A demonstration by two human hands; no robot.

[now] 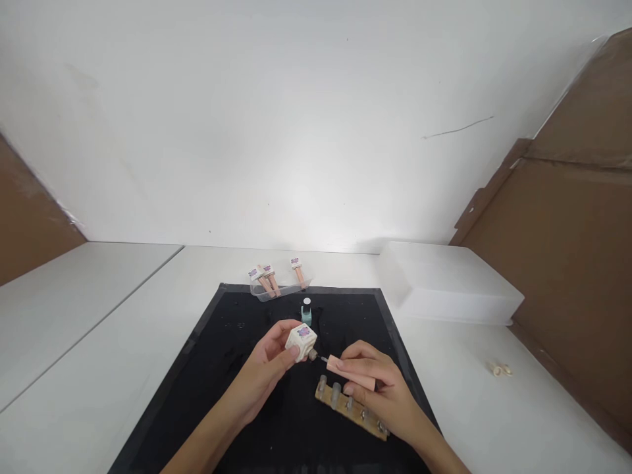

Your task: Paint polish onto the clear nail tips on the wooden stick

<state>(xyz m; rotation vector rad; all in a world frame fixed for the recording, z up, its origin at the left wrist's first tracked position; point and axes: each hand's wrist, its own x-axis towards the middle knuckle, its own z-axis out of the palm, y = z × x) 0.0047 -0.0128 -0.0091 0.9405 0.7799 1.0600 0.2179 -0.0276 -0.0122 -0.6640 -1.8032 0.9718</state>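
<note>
My left hand (273, 353) grips a white, cube-shaped nail polish bottle (301, 340) with a purple floral mark, tilted so that its neck points right. Closed around a long pink brush cap (351, 373) is my right hand (378, 376). The thin brush of the cap points at the bottle's neck; whether its tip is inside the neck I cannot tell. Under my right hand lies a tan strip (353, 411) bearing several greyish translucent pieces, partly covered by the fingers. Just beyond the bottle stands a small teal bottle (307, 315) with a black and white cap.
A clear tray (287, 289) at the mat's far edge holds three pink-capped bottles. The black mat (232, 368) lies on a white table (89, 355). At the right are a translucent white bin (454, 283), small cream rings (500, 369) and a cardboard wall (567, 243).
</note>
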